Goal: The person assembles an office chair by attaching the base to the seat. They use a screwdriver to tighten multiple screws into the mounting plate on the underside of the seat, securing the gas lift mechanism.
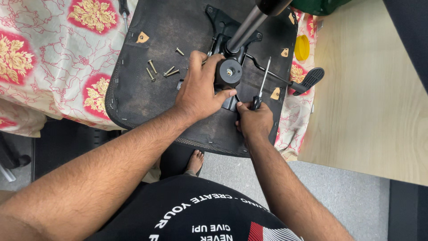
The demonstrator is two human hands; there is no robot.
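Screwdriver: slim steel shaft, black handle [261, 89], upright by black metal chair mechanism [229, 71]
Right hand [254, 121]: clamped on handle
Left hand [200, 89]: fingers spread, pressing mechanism
Brass screws [160, 70]: loose on black seat underside [142, 98]

1. Seat underside [147, 89]: black fabric w/ small tan tabs.
2. Mechanism plate [220, 24] & lever paddle [310, 78]: black.
3. Gas cylinder [245, 27]: grey metal.
4. Loose bolts [161, 69]: brassy.
5. Bedsheet [53, 58]: cream, red vine lines, pink-red patches w/ gold florals.
6. Lid [302, 47]: yellow.
7. Tabletop [365, 89]: pale wood.
8. T-shirt [200, 214]: black, white lettering, red stripe.
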